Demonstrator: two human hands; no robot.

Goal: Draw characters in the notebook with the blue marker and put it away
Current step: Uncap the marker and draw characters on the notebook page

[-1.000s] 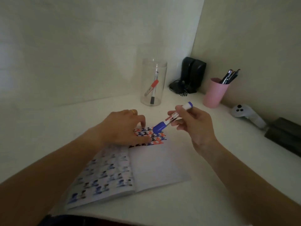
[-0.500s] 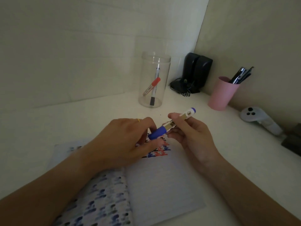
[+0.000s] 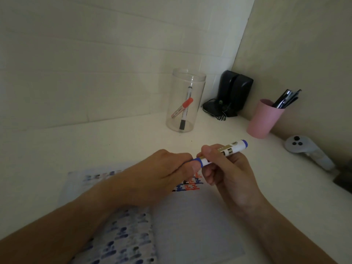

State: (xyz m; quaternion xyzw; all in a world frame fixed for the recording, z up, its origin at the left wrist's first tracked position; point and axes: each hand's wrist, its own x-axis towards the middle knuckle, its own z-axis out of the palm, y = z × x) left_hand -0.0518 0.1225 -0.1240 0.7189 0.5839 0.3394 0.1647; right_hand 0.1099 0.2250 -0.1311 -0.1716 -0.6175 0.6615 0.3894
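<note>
Gripping the white-barrelled blue marker (image 3: 222, 152) from both ends, the two hands meet just above the open lined notebook (image 3: 190, 221). The right hand (image 3: 226, 174) has its fingers (image 3: 208, 150) curled together and clamped around the middle of the barrel, thumb on top, with the blue end plug sticking out past the knuckles toward the far right. The left hand (image 3: 158, 180) closes its thumb and fingertips tightly over the marker's blue cap (image 3: 197, 161), of which only a short blue band shows between the two hands. The marker lies nearly level, tilted slightly upward toward its plug end, and is held off the page.

Both forearms reach in from the near edge, the left crossing over the notebook's left page, the right coming in over the white bench (image 3: 133, 141) beside the notebook's right edge. The left wrist is turned palm down; the right hand is turned so its palm faces left, toward the other hand.

Rows of small blue, red and black characters (image 3: 190, 185) sit at the top of the notebook's right page, directly beneath the hands and partly hidden by them. The left page carries faded rows of blue marks.

Beyond the notebook, a clear plastic cylindrical jar (image 3: 187, 101) stands on the bench with a red-capped marker (image 3: 182, 107) and a black-capped marker (image 3: 185, 109) leaning inside it. Right of the jar stand a black device with cables (image 3: 231, 93) and a pink cup of pens (image 3: 264, 119).
</note>
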